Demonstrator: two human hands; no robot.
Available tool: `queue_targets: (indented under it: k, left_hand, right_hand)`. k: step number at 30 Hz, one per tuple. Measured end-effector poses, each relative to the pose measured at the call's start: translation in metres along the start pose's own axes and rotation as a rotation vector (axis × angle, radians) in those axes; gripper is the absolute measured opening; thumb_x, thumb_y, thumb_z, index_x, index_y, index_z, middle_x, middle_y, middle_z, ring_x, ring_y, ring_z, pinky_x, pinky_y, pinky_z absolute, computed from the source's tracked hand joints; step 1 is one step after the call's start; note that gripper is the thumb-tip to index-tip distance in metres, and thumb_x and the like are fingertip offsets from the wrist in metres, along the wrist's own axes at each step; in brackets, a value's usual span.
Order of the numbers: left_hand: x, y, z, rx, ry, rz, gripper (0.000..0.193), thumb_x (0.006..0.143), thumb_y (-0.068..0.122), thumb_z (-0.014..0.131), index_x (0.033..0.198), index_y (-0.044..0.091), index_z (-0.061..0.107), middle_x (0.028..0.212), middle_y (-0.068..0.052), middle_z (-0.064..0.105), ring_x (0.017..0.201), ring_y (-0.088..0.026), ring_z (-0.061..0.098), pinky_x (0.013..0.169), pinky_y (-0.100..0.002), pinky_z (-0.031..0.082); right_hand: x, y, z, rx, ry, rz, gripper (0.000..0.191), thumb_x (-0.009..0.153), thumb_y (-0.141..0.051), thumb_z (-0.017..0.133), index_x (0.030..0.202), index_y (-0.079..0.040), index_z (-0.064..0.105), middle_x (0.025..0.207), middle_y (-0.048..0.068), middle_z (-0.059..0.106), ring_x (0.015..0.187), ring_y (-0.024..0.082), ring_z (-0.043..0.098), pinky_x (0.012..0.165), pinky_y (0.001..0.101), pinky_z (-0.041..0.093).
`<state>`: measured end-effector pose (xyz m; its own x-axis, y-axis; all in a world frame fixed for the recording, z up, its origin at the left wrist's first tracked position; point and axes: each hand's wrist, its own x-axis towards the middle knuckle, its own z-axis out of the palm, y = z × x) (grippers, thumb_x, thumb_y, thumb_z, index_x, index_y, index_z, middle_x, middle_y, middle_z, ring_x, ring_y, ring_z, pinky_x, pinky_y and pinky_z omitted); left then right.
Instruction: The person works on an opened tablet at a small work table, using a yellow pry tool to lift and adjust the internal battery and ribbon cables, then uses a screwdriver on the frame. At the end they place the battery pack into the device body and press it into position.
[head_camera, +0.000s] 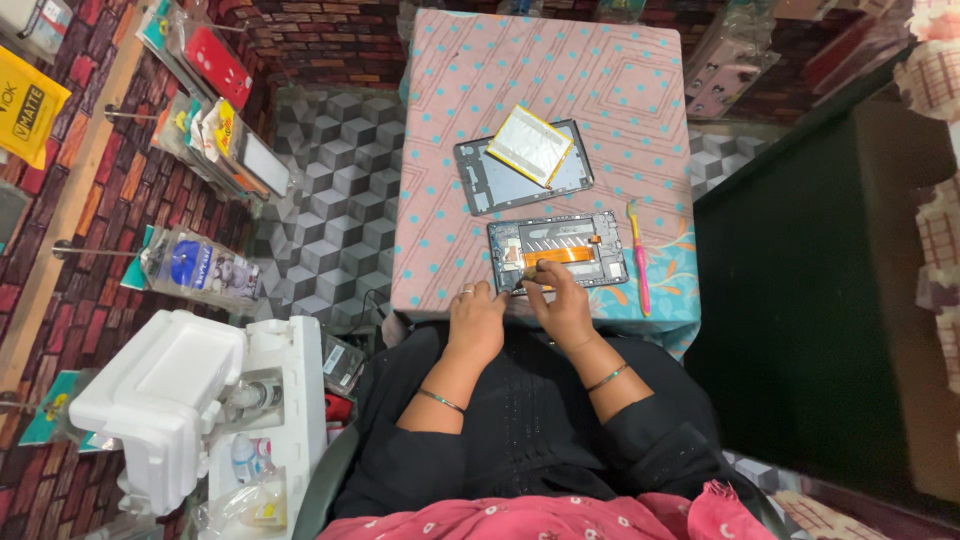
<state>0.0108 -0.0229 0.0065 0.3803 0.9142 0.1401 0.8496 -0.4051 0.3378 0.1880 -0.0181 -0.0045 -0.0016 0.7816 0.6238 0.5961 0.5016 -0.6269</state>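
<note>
The left hand (474, 318) is resting curled beside the opened tablet (558, 252) while the right hand (560, 300) is pinching a small tool on it.

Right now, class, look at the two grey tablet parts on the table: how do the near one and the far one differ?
The near opened tablet shows inner parts and an orange strip; the far back cover is a plain grey shell. The near one lies bare on top, while the far one has a silvery flat pack lying on it. The right hand touches the near one; the left hand rests beside it; neither touches the far one. Both lie flat on the patterned cloth.
</note>
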Motion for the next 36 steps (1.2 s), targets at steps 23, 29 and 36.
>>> queue_targets:
  k: [23,29,36]
  left_hand:
    - [0.0,0.003,-0.001,0.061,-0.048,-0.01,0.046,0.081,0.006,0.061,0.126,0.012,0.07,0.116,-0.016,0.058,0.112,-0.036,0.055,0.086,-0.049,0.046]
    - [0.0,0.004,-0.001,0.065,-0.045,-0.005,0.047,0.08,0.006,0.062,0.126,0.012,0.07,0.117,-0.016,0.058,0.113,-0.036,0.055,0.087,-0.049,0.046]
    - [0.002,0.005,-0.003,0.055,-0.059,-0.015,0.043,0.082,0.006,0.062,0.123,0.013,0.071,0.116,-0.015,0.059,0.113,-0.036,0.055,0.089,-0.05,0.046]
  right_hand:
    - [0.008,0.011,-0.014,-0.021,0.055,0.072,0.052,0.091,-0.003,0.079,0.131,-0.004,0.046,0.098,0.01,0.077,0.089,0.025,0.077,0.074,0.0344,0.06]
    - [0.008,0.009,-0.009,-0.028,0.057,0.012,0.052,0.089,-0.003,0.08,0.13,-0.005,0.048,0.098,0.012,0.076,0.091,0.025,0.078,0.076,0.0339,0.061]
    - [0.005,0.005,-0.005,-0.003,0.071,0.005,0.049,0.088,-0.002,0.08,0.127,-0.004,0.05,0.1,0.013,0.076,0.092,0.025,0.078,0.077,0.034,0.061]
